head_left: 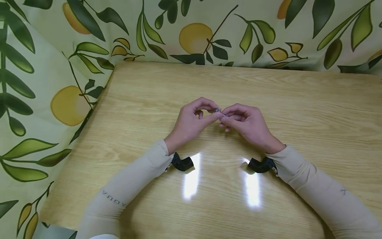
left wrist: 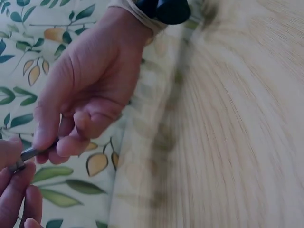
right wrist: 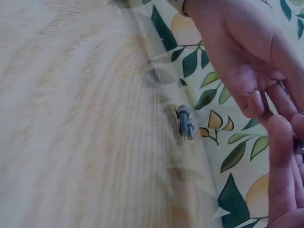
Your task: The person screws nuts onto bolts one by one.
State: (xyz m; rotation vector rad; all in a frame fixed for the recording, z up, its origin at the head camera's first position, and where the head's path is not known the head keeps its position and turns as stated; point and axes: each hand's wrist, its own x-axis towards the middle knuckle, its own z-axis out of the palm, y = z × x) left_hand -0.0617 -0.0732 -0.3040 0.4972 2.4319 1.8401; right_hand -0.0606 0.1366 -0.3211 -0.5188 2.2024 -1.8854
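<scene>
In the head view my left hand [head_left: 192,118] and right hand [head_left: 249,122] meet above the table. Between the fingertips is a small grey metal piece [head_left: 217,110], its kind mostly hidden by fingers. The left wrist view shows it as a short bar [left wrist: 29,154], pinched at one end by my left fingers [left wrist: 14,197] and at the other by my right hand [left wrist: 90,80]. A dark ridged end [right wrist: 299,146] shows beside my right fingers [right wrist: 281,161] in the right wrist view, where my left hand [right wrist: 242,57] is opposite.
A small grey metal fitting with rounded ends [right wrist: 184,122] appears on the wooden table [right wrist: 85,142] in the right wrist view. Fruit-and-leaf patterned cloth [head_left: 155,30] hangs behind and left of the table. Black wrist cameras [head_left: 182,162] sit at both cuffs.
</scene>
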